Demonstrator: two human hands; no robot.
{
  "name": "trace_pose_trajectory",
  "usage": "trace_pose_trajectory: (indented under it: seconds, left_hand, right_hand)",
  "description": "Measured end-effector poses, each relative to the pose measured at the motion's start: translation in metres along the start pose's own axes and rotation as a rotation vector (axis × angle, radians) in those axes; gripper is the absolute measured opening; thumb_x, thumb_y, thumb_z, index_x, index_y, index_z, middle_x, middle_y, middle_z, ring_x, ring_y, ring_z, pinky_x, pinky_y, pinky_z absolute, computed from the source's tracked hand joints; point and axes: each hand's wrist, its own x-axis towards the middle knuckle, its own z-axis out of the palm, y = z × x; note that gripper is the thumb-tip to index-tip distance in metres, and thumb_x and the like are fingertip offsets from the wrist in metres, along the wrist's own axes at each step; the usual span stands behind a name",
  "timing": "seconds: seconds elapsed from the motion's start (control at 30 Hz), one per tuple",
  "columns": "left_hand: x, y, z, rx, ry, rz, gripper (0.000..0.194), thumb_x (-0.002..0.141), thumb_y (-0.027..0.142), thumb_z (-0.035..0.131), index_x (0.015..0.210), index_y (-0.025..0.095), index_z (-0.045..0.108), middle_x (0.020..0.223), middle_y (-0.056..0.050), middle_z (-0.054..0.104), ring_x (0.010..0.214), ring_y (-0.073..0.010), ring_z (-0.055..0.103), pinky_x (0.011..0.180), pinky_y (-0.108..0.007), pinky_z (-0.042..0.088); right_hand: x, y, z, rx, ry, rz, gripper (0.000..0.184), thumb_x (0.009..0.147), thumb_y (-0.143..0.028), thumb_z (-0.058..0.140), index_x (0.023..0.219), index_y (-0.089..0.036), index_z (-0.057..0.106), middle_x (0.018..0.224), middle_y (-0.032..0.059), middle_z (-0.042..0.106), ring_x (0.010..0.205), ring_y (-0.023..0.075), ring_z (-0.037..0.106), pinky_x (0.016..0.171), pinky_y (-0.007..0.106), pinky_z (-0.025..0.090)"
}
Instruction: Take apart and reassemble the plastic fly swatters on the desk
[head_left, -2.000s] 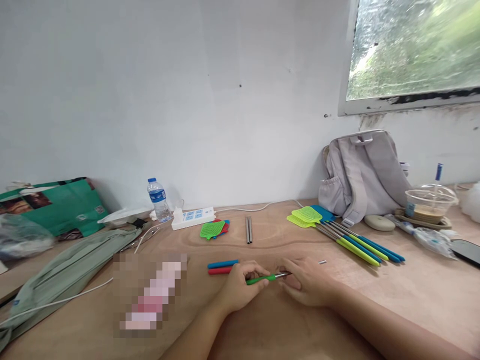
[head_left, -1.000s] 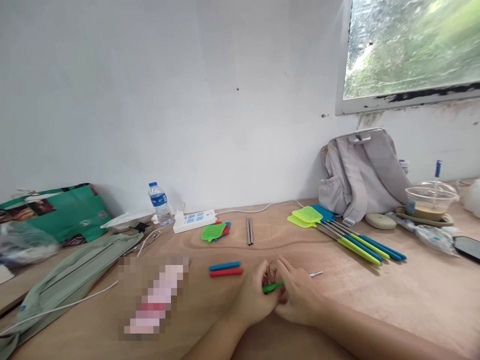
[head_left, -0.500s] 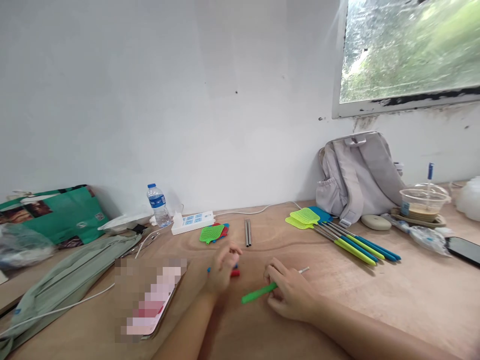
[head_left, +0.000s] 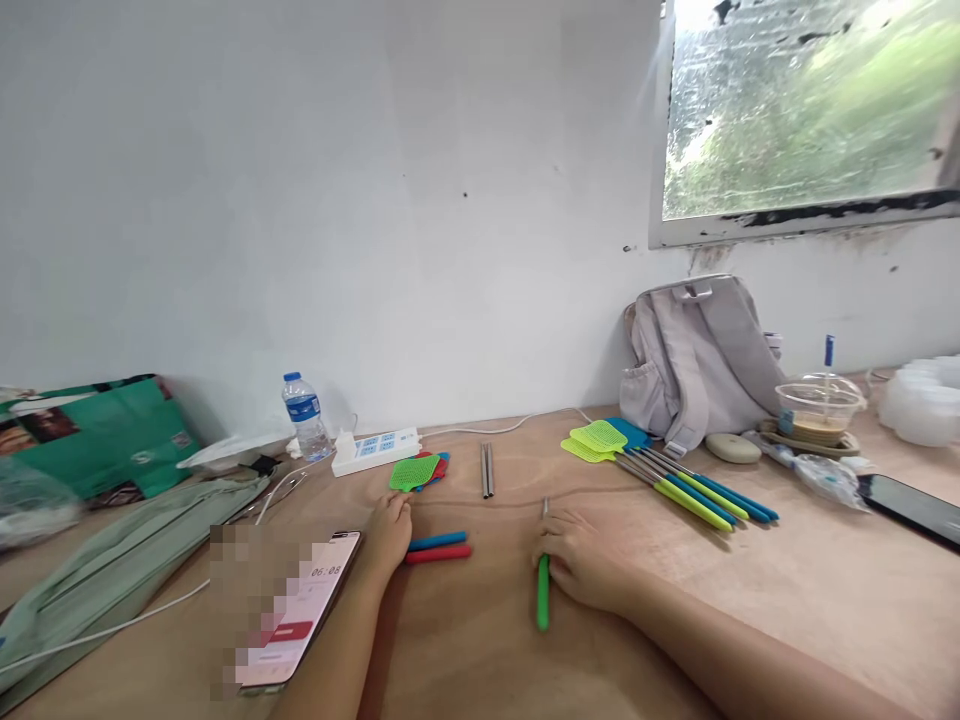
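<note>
My left hand [head_left: 389,535] reaches to the near edge of a green mesh fly swatter head [head_left: 414,472]. Its fingers are bent together at the neck of that head, and the fingertips are partly hidden. Beneath the green head lie a red swatter head [head_left: 442,465] and a bit of blue. My right hand [head_left: 574,555] is closed around a green handle [head_left: 543,598], whose thin metal rod [head_left: 546,507] points away from me. Between the hands, a blue handle [head_left: 439,541] and a red handle [head_left: 441,554] lie side by side. Farther back are two metal tubes [head_left: 487,470].
Several yellow-green and blue fly swatters [head_left: 675,480] lie at right before a grey backpack [head_left: 697,365]. A phone [head_left: 322,600] lies by my left forearm. Behind stand a white power strip [head_left: 375,450] and a water bottle [head_left: 304,415]. A drink cup [head_left: 817,410] is at far right.
My left hand has moved left and away from me, from above the red and blue handles to the green head. The green handle in my right hand has turned to point toward me.
</note>
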Motion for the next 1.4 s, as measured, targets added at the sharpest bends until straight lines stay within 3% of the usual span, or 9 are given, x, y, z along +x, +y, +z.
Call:
trace_pose_trajectory:
  seconds: [0.27, 0.4, 0.57, 0.67, 0.87, 1.03, 1.2, 1.3, 1.4]
  left_hand:
    - [0.002, 0.001, 0.003, 0.108, -0.146, -0.004, 0.042, 0.084, 0.029, 0.027, 0.111, 0.016, 0.057, 0.136, -0.008, 0.035, 0.123, -0.027, 0.033, 0.101, -0.047, 0.023]
    - [0.003, 0.0, 0.003, 0.121, -0.21, -0.024, 0.046, 0.086, 0.033, 0.023, 0.117, 0.015, 0.051, 0.138, -0.008, 0.03, 0.126, -0.025, 0.029, 0.102, -0.044, 0.021]
    - [0.002, -0.002, 0.003, 0.078, -0.203, 0.001, 0.048, 0.085, 0.035, 0.023, 0.117, 0.012, 0.051, 0.134, -0.009, 0.039, 0.124, -0.0232, 0.032, 0.102, -0.041, 0.022]
    - [0.001, -0.002, 0.003, 0.039, -0.158, 0.005, 0.05, 0.085, 0.038, 0.022, 0.119, 0.012, 0.049, 0.13, -0.011, 0.043, 0.122, -0.0233, 0.037, 0.101, -0.04, 0.026]
    - [0.001, 0.002, 0.001, -0.1, 0.045, 0.106, 0.052, 0.087, 0.036, 0.015, 0.115, 0.01, 0.05, 0.127, -0.013, 0.043, 0.12, -0.0182, 0.037, 0.102, -0.034, 0.028]
    - [-0.005, 0.015, -0.009, -0.3, 0.328, 0.199, 0.042, 0.082, 0.04, 0.035, 0.107, 0.015, 0.058, 0.116, -0.011, 0.045, 0.105, -0.0213, 0.049, 0.094, -0.038, 0.037]
    - [-0.022, 0.04, -0.029, -0.479, 0.53, 0.222, 0.046, 0.073, 0.039, 0.056, 0.116, 0.024, 0.053, 0.118, -0.006, 0.042, 0.083, -0.013, 0.054, 0.086, -0.031, 0.042]
    - [-0.027, 0.052, -0.034, -0.603, 0.528, 0.164, 0.046, 0.07, 0.039, 0.06, 0.115, 0.027, 0.054, 0.118, -0.004, 0.045, 0.101, -0.0165, 0.048, 0.091, -0.029, 0.037]
    - [-0.025, 0.056, -0.03, -0.945, 0.352, 0.037, 0.048, 0.07, 0.042, 0.059, 0.114, 0.025, 0.054, 0.121, -0.004, 0.047, 0.113, -0.0196, 0.042, 0.093, -0.03, 0.035]
  right_hand:
    - [-0.002, 0.015, -0.011, 0.165, -0.011, 0.174, 0.023, 0.072, -0.005, 0.038, 0.068, -0.019, 0.056, 0.077, 0.0022, 0.058, 0.077, 0.0148, 0.053, 0.072, 0.026, 0.038]
    - [-0.001, 0.01, -0.012, 0.078, -0.016, 0.266, 0.01, 0.065, -0.011, 0.048, 0.071, -0.018, 0.053, 0.077, 0.0026, 0.057, 0.075, 0.0164, 0.051, 0.067, 0.026, 0.037]
    - [-0.005, 0.003, -0.018, 0.043, -0.031, 0.402, 0.043, 0.063, -0.01, 0.048, 0.105, -0.017, 0.045, 0.089, 0.0061, 0.056, 0.079, 0.0175, 0.052, 0.066, 0.026, 0.037]
    - [-0.009, -0.001, -0.026, 0.012, -0.051, 0.437, 0.05, 0.06, -0.002, 0.042, 0.107, -0.019, 0.043, 0.104, 0.0078, 0.052, 0.086, 0.0175, 0.052, 0.066, 0.025, 0.036]
    - [-0.011, 0.004, -0.031, 0.0, -0.1, 0.492, 0.052, 0.052, 0.003, 0.038, 0.099, -0.019, 0.047, 0.106, 0.007, 0.052, 0.092, 0.0183, 0.051, 0.07, 0.025, 0.036]
    - [-0.01, 0.013, -0.024, 0.044, -0.1, 0.391, 0.03, 0.07, -0.008, 0.043, 0.095, -0.019, 0.052, 0.096, 0.0059, 0.056, 0.089, 0.0181, 0.052, 0.075, 0.028, 0.038]
    - [-0.009, 0.018, -0.02, 0.094, -0.124, 0.324, 0.018, 0.082, -0.023, 0.041, 0.093, -0.021, 0.055, 0.094, 0.0058, 0.056, 0.085, 0.0172, 0.054, 0.074, 0.028, 0.04]
    - [-0.009, 0.018, -0.018, 0.078, -0.14, 0.285, 0.018, 0.083, -0.024, 0.04, 0.091, -0.02, 0.055, 0.093, 0.0056, 0.055, 0.084, 0.0169, 0.054, 0.073, 0.028, 0.04]
    - [-0.008, 0.017, -0.018, 0.024, -0.105, 0.253, 0.021, 0.086, -0.025, 0.035, 0.093, -0.02, 0.054, 0.096, 0.0067, 0.054, 0.085, 0.0175, 0.054, 0.075, 0.029, 0.04]
